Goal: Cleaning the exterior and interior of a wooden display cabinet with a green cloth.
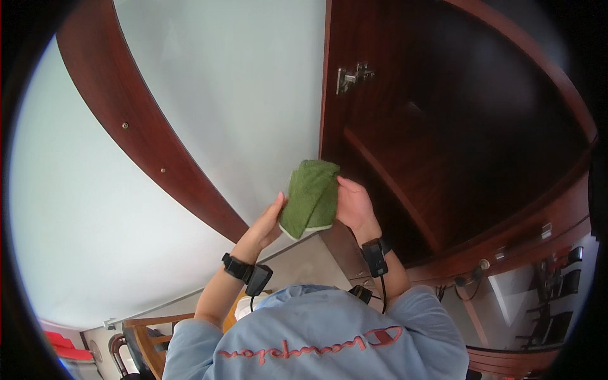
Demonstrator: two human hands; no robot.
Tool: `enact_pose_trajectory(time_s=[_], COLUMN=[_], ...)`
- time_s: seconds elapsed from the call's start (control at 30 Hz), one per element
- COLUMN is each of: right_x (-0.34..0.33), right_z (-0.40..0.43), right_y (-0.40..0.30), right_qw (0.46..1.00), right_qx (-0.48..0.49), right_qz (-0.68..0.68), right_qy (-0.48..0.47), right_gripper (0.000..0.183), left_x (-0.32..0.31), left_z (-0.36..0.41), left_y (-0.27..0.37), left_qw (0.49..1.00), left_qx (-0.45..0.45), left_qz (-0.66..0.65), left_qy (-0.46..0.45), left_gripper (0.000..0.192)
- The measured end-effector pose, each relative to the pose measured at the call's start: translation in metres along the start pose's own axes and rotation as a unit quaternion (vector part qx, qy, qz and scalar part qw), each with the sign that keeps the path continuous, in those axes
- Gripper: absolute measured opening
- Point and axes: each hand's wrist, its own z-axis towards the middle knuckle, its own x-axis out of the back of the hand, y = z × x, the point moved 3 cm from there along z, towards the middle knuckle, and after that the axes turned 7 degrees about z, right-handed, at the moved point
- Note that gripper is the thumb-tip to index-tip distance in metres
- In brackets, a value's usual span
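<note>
A folded green cloth (311, 199) with a pale edge is held up in front of my chest, between both hands. My left hand (270, 223) grips its left side, the thumb along the edge and the fingers partly hidden behind it. My right hand (355, 204) holds the right side, with most of its fingers out of sight behind the cloth. Each wrist wears a black strap with a small black device and a cable.
A dark reddish-brown wooden door (451, 118) with a metal handle (354, 78) stands ahead on the right. White wall panels and a curved brown wooden rail (156, 137) are on the left. A wooden chair (147, 337) stands at lower left.
</note>
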Motion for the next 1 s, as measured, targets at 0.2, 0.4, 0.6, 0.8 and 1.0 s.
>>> enact_pose_trajectory(time_s=[0.2,0.4,0.6,0.8,1.0], right_x=[0.020,0.015,0.022,0.029,0.042], right_z=[-0.022,-0.035,-0.034,-0.033,-0.044], right_y=[0.004,0.000,0.008,0.022,0.017], right_qw=[0.996,0.996,0.991,0.982,0.966], right_qx=[-0.051,0.056,0.107,0.130,0.164], right_qz=[0.068,-0.056,-0.075,-0.123,-0.168], right_qy=[-0.032,0.051,0.043,0.061,0.112], right_gripper=[0.041,0.035,0.031,0.018,0.015], left_x=[-0.022,-0.008,-0.063,-0.082,-0.077], left_z=[0.005,0.013,-0.013,0.002,0.024], left_y=[-0.014,-0.031,0.006,0.015,0.006], left_qw=[0.984,0.963,0.778,0.753,0.839], left_qx=[0.053,-0.047,-0.330,-0.303,-0.273], left_qz=[-0.145,0.219,0.494,0.547,0.450], left_qy=[-0.083,0.150,0.205,0.206,0.137], left_gripper=[0.063,0.051,0.028,0.026,0.015])
